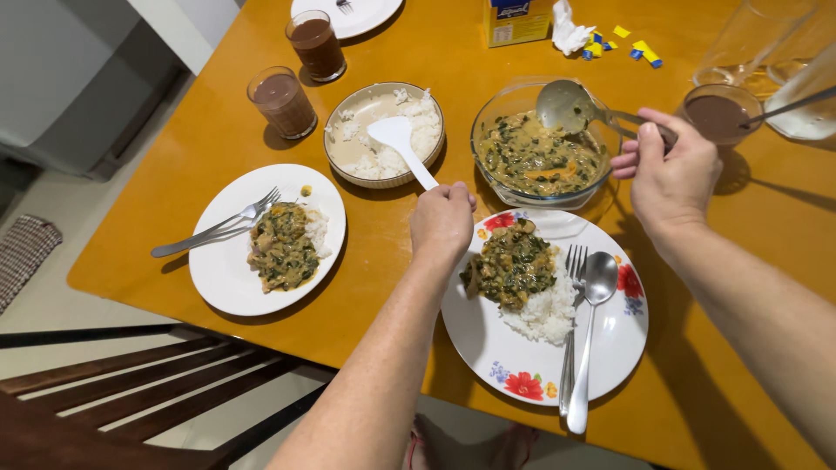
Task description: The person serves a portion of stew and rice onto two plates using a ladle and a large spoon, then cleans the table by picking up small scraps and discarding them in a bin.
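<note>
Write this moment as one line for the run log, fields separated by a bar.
left hand: grips white rice paddle over rice bowl | right hand: holds metal ladle above glass curry bowl | flowered plate: served

Head camera looks steeply down, close over table [218, 130].
</note>
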